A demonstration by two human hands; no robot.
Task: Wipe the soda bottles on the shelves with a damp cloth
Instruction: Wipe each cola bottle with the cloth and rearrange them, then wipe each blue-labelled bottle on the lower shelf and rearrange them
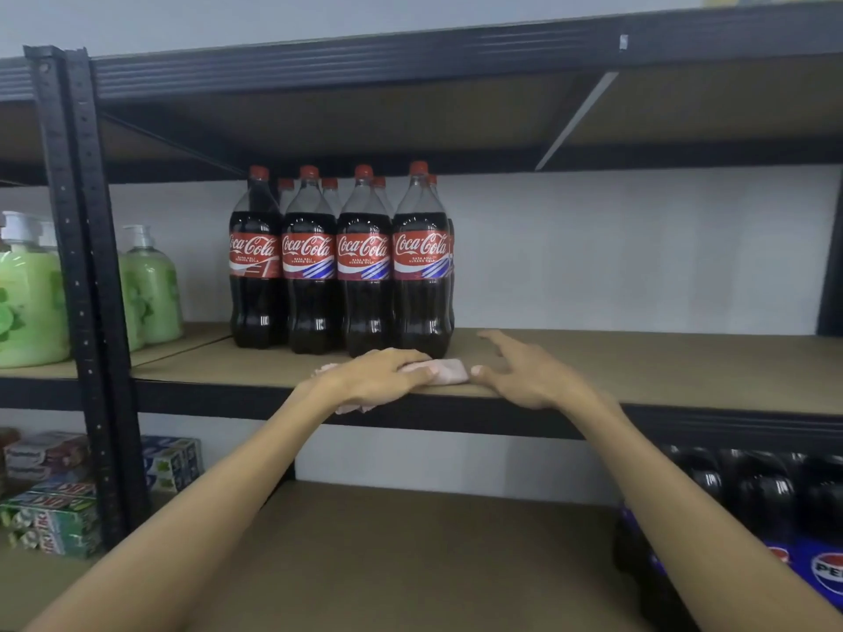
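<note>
Several large cola bottles [340, 262] with red caps and red labels stand in two rows on the middle shelf [638, 367]. A pale pink cloth [449, 371] lies at the shelf's front edge, just in front of the rightmost bottles. My left hand [378, 374] lies on top of the cloth with its fingers curved over it, and a bit of cloth hangs out under the palm. My right hand [524, 371] rests on the shelf edge right beside the cloth, fingers spread and relaxed, its thumb tip close to the cloth's right end.
Dark Pepsi bottles [775, 517] stand on the lower shelf at the right. Green soap pump bottles [150, 285] sit to the left past a black upright post [86, 289]. Toothpaste boxes [54, 494] are stacked at lower left. A shelf board hangs overhead.
</note>
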